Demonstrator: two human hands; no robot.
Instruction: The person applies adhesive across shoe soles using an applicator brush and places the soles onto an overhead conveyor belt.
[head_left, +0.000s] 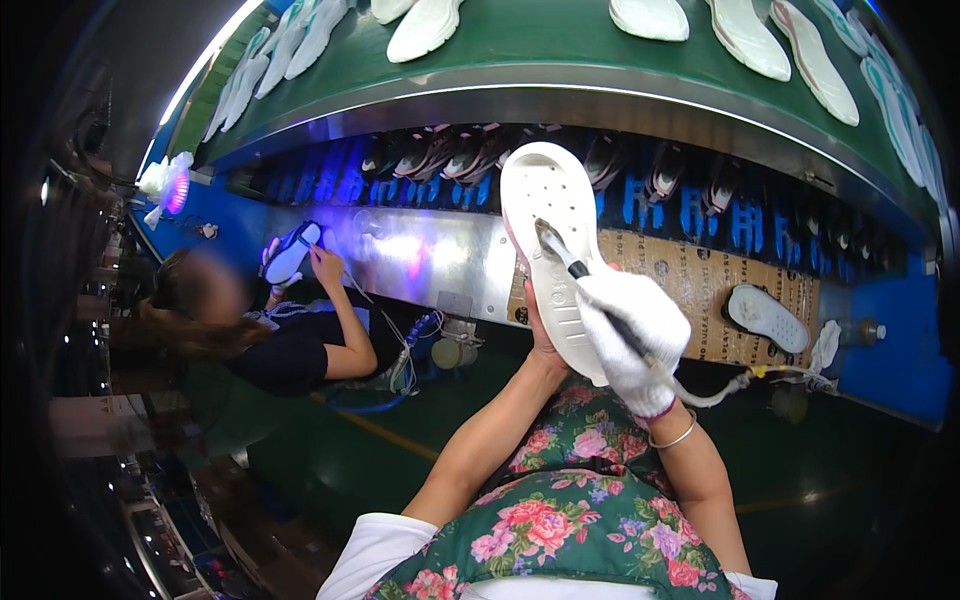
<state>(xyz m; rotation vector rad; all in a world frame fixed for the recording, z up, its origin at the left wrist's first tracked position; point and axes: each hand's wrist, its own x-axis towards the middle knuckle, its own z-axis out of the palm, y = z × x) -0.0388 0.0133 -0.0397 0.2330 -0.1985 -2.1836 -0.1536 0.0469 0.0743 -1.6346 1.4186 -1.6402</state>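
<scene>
My left hand (544, 334), bare, holds a white shoe sole (555, 187) from beneath, its fingers mostly hidden behind the sole. The sole stands almost lengthwise in front of me, with its recessed face and small holes towards the camera. In a white knitted glove, my right hand (634, 326) grips a brush (576, 266) with a dark handle and a light metal ferrule. The brush's bristles touch the inside of the sole near its middle. A pale hose (709, 397) runs from the handle's rear end to the right.
A cardboard-covered ledge (667, 277) bears another sole (766, 319). Behind it, shoe uppers (664, 176) stand on blue racks (694, 214). Several white soles lie on a green conveyor belt (540, 45) above. At left, a co-worker (300, 345) holds a sole. A bottle (862, 331) stands far right.
</scene>
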